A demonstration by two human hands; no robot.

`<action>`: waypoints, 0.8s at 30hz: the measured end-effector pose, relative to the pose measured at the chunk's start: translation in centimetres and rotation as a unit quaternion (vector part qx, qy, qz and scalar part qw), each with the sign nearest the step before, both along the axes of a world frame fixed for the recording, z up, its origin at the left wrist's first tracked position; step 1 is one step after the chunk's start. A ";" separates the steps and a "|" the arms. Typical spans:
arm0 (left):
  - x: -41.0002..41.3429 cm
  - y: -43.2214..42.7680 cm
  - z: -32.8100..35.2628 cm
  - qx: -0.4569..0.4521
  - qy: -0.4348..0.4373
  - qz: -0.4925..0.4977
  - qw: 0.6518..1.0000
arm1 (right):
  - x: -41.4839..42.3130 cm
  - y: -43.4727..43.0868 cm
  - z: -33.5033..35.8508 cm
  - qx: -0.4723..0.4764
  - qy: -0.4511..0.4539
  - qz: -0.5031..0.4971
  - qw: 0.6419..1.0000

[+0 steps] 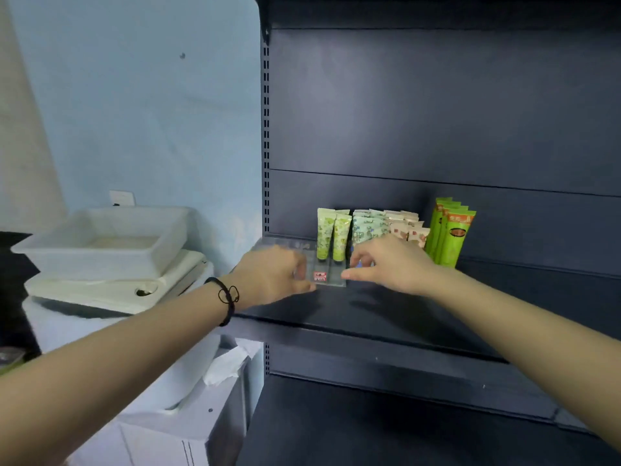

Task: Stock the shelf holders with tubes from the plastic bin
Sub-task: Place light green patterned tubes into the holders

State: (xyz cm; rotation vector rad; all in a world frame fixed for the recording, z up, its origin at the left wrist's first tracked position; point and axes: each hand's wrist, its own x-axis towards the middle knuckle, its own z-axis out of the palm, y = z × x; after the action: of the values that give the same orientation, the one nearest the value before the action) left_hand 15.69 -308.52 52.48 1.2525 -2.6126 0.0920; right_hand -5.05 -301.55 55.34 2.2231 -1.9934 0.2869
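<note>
Your left hand (277,274) and right hand (386,260) both meet the clear holder (331,281) on the dark shelf (386,311). The left fingers curl round its left side, and the right thumb and fingers pinch its front right corner, though blur hides the exact contact. Neither hand carries a tube.

The holder looks like stiff, slick acrylic, probably light enough to skid, so steady it by its side walls. Two pale green tubes (332,235) stand in its back slots, crimped ends up. Its front part shows only a red label (320,276). Such tubes are likely light and soft-walled, so take one gently at mid-body or by the flat crimp.

Just to the right stand blue-green floral tubes (364,227), pink-patterned tubes (411,232) and bright green tubes (450,230).

The white plastic bin (100,243) sits well apart on the left, on a white appliance (100,290), and only its pale floor shows from here
</note>
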 end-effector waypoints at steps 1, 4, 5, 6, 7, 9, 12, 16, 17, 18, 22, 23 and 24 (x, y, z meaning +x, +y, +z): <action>0.5 1.7 -0.7 0.002 -0.029 0.000 1.000 | 0.2 1.4 -0.6 0.009 0.002 0.010 1.000; 1.7 7.1 -3.1 0.003 -0.089 0.005 0.996 | 1.0 5.8 -2.7 0.035 0.013 0.044 0.998; 2.0 8.8 -4.3 0.001 -0.104 0.004 0.995 | 1.3 7.3 -3.7 0.043 0.023 0.057 0.997; 2.2 10.5 -5.6 -0.001 -0.120 -0.001 0.993 | 1.6 8.6 -4.9 0.050 0.036 0.070 0.996; 2.3 12.0 -7.2 0.003 -0.137 -0.009 0.991 | 1.9 9.9 -6.4 0.061 0.047 0.081 0.994; 2.3 14.7 -10.9 0.033 -0.164 -0.018 0.986 | 2.1 12.1 -10.2 0.103 0.055 0.100 0.988; 1.7 17.7 -17.6 0.120 -0.178 -0.008 0.977 | 1.7 14.7 -17.5 0.191 0.039 0.110 0.975; 0.5 20.1 -28.2 0.220 -0.191 0.024 0.956 | -0.1 16.5 -28.3 0.291 0.045 0.096 0.951; 0.2 20.5 -30.8 0.242 -0.190 0.031 0.951 | -0.5 16.7 -30.8 0.309 0.050 0.091 0.945; -0.1 20.8 -33.4 0.263 -0.189 0.037 0.945 | -1.0 17.0 -33.2 0.327 0.055 0.088 0.939; -1.4 21.9 -42.1 0.359 -0.197 0.060 0.911 | -2.7 17.9 -41.8 0.359 0.064 0.086 0.927; -1.8 22.2 -44.0 0.385 -0.195 0.068 0.899 | -3.1 18.0 -44.0 0.356 0.061 0.096 0.928; -2.1 22.5 -45.8 0.406 -0.195 0.075 0.890 | -3.4 18.2 -46.3 0.368 0.051 0.100 0.923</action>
State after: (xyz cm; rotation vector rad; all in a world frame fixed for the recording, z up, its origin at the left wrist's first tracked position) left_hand 13.59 -285.97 6.64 1.8424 -2.9978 -0.9067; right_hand -8.42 -283.36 9.08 2.7808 -2.0312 -0.6649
